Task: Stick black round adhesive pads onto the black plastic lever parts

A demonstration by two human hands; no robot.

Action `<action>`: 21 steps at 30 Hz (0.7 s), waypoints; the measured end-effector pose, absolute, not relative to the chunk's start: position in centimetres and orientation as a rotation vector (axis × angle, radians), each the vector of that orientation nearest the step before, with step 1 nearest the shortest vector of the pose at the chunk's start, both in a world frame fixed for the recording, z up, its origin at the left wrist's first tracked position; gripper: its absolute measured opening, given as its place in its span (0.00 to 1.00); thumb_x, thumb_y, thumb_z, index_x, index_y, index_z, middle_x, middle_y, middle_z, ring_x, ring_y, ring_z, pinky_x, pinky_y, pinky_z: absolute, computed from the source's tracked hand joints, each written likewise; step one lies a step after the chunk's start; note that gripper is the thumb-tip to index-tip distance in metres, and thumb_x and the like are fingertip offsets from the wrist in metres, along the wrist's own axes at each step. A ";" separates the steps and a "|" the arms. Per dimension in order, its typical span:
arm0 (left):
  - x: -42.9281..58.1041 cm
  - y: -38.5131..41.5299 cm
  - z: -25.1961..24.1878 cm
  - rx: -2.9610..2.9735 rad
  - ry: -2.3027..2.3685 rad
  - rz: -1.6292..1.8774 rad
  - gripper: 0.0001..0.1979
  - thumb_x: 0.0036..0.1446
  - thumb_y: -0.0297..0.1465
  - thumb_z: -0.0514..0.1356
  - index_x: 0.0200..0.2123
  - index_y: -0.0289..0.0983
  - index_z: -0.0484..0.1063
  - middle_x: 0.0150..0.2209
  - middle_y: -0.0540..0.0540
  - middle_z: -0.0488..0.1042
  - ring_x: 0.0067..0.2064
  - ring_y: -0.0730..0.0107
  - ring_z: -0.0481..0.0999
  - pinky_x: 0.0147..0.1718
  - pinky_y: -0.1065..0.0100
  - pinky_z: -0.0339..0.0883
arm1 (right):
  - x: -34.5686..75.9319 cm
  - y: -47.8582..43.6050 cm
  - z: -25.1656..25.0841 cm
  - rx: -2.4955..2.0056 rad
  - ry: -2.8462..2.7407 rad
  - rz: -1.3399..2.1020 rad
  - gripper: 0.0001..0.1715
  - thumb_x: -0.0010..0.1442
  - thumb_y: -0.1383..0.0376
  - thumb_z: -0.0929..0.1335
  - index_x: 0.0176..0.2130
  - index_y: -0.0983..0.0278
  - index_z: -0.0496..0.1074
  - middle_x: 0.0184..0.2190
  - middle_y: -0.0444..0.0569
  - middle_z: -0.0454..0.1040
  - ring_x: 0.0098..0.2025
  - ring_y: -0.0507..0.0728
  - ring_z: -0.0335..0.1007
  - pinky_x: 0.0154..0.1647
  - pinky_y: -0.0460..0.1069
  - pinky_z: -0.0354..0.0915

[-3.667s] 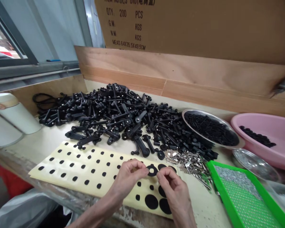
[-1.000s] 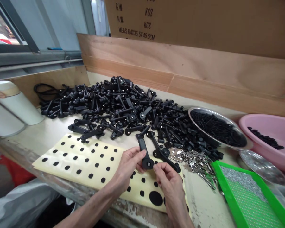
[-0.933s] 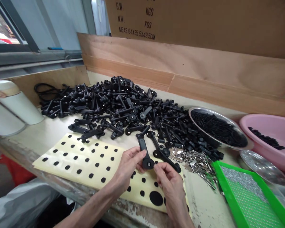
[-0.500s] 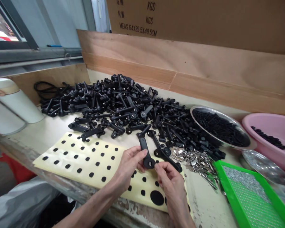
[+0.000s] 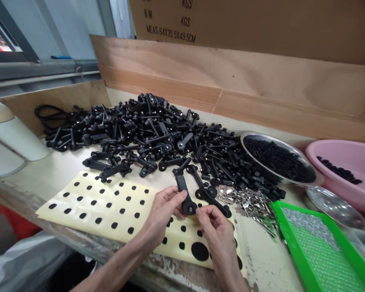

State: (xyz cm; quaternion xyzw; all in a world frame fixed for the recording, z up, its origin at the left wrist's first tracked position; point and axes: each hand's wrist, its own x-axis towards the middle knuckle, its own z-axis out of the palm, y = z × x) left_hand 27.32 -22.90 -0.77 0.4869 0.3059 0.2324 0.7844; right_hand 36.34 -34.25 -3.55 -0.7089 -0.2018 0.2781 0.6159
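Note:
My left hand (image 5: 162, 209) pinches a black plastic handle (image 5: 185, 192) by its flat arm, thumb on top. The handle's broad round end points towards me, with a small light square at its middle. Close against the right rim of that end, the thumb and forefinger of my right hand (image 5: 217, 229) are pressed together. Whatever is between them is hidden or too small to make out. Under both hands lies a pale yellow sheet (image 5: 106, 196) with rows of black dots and a few larger black discs.
Similar black handles (image 5: 146, 129) form a large heap behind. To the right are loose metal clips (image 5: 249, 200), a steel bowl (image 5: 310, 181) of thin black parts, a pink basin (image 5: 353, 154) and a green tray (image 5: 295, 251). White containers (image 5: 24, 138) stand left.
The view has shifted slightly. My right fingertips stay at the handle's round end, where the light square shows more plainly. Both hands keep nearly the same pose.

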 end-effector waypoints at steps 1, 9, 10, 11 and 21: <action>27.3 -22.9 -0.8 1.056 0.648 0.502 0.15 0.54 0.41 0.63 0.34 0.34 0.73 0.28 0.46 0.74 0.28 0.72 0.72 0.25 0.73 0.66 | 36.4 -34.3 -3.6 -1.641 -0.472 0.637 0.18 0.54 0.51 0.70 0.27 0.63 0.69 0.20 0.41 0.61 0.22 0.51 0.52 0.22 0.45 0.53; 26.9 -22.8 -0.8 1.087 0.597 0.458 0.13 0.51 0.35 0.66 0.39 0.35 0.74 0.34 0.45 0.75 0.33 0.70 0.72 0.30 0.71 0.66 | 36.5 -34.4 -3.7 -1.664 -0.494 0.594 0.17 0.55 0.52 0.69 0.27 0.63 0.69 0.20 0.41 0.62 0.23 0.51 0.53 0.22 0.46 0.53; 26.9 -22.8 -0.7 1.087 0.600 0.443 0.13 0.50 0.34 0.66 0.40 0.35 0.74 0.36 0.45 0.76 0.33 0.70 0.72 0.30 0.71 0.66 | 36.6 -34.4 -3.7 -1.662 -0.493 0.587 0.17 0.55 0.52 0.69 0.27 0.63 0.69 0.20 0.41 0.62 0.23 0.51 0.54 0.22 0.46 0.53; 27.0 -22.8 -0.6 1.087 0.603 0.428 0.14 0.49 0.32 0.67 0.40 0.36 0.74 0.37 0.45 0.76 0.33 0.70 0.72 0.31 0.71 0.66 | 36.6 -34.4 -3.7 -1.657 -0.489 0.582 0.17 0.55 0.52 0.69 0.27 0.63 0.69 0.20 0.41 0.62 0.23 0.51 0.54 0.22 0.46 0.53; 27.2 -22.9 -0.3 1.150 0.609 0.454 0.15 0.50 0.29 0.65 0.43 0.36 0.74 0.41 0.43 0.77 0.31 0.73 0.72 0.30 0.71 0.67 | 35.9 -34.7 -3.0 -2.032 -0.866 0.056 0.10 0.61 0.59 0.65 0.32 0.60 0.72 0.31 0.47 0.71 0.27 0.54 0.66 0.27 0.47 0.58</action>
